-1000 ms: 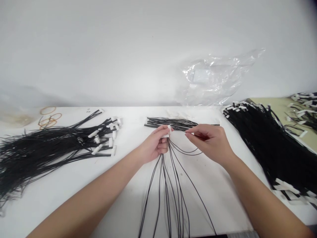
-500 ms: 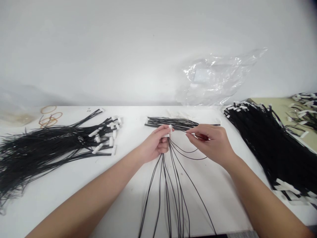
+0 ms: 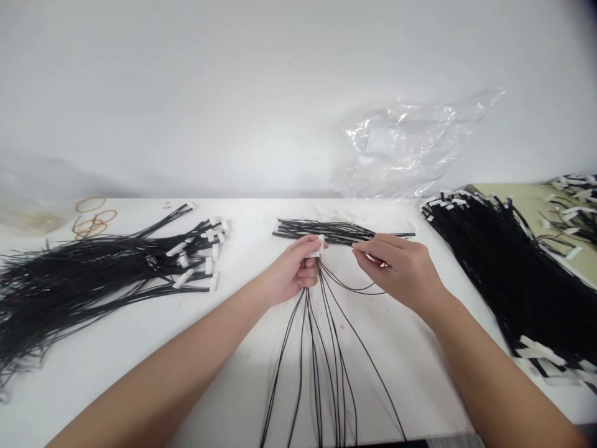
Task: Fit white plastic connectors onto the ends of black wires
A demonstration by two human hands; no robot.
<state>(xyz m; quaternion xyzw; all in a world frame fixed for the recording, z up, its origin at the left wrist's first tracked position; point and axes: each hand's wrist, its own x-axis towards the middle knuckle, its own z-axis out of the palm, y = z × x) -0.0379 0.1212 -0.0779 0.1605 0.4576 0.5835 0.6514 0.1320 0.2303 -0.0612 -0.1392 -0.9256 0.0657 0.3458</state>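
Note:
My left hand (image 3: pixel 295 267) is closed around small white connectors (image 3: pixel 321 244), one of which stands up past the thumb tip. From them and from under the fingers, several thin black wires (image 3: pixel 343 367) fan down to the table's front edge. To the right, my right hand (image 3: pixel 403 267) is closed in a pinch, thumb against forefinger, level with the connectors and apart from them. A couple of black wires loop from the connectors into it; the pinched end is too small to make out. Just behind both hands lies a bundle of black wires (image 3: pixel 326 229) with white ends.
On the left lies a large heap of black wires (image 3: pixel 107 280) with white connectors, rubber bands (image 3: pixel 96 224) behind it. A thick stack of black wires (image 3: pixel 508 280) covers the right side. A clear plastic bag (image 3: pixel 405 149) is against the back wall. More harnesses rest on a yellowish board (image 3: pixel 527 199).
My right hand has shifted very slightly right, and the wire loops running to it hang in a slightly different curve. My left hand keeps its place with the connectors.

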